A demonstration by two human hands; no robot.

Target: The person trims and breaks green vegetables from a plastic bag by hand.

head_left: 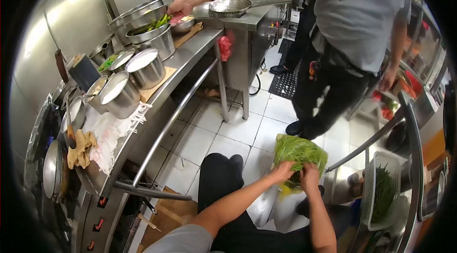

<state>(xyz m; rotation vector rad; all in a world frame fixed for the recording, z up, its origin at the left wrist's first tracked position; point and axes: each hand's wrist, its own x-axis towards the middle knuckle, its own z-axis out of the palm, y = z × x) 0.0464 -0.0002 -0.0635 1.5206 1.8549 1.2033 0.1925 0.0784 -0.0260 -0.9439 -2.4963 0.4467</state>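
A clear plastic bag [304, 147] full of green leafy vegetables is in front of me, low over the white floor tiles. My left hand [283, 172] is at the near left side of the bag, its fingers closed on the plastic. On the near right side my right hand [310, 177] is also closed, with its fingers curled down at the bag. Both hands are close together, and the fingertips are partly hidden among the plastic and leaves. Some yellowish plastic or leaf shows below my hands.
A co-worker [357, 19] stands ahead, one arm reaching over the left counter [190, 55]. Steel pots [147, 74] and a white cloth [112, 136] lie on that counter. At right, a white basket [367, 205] of greens sits on a rack beside a metal rail [366, 143].
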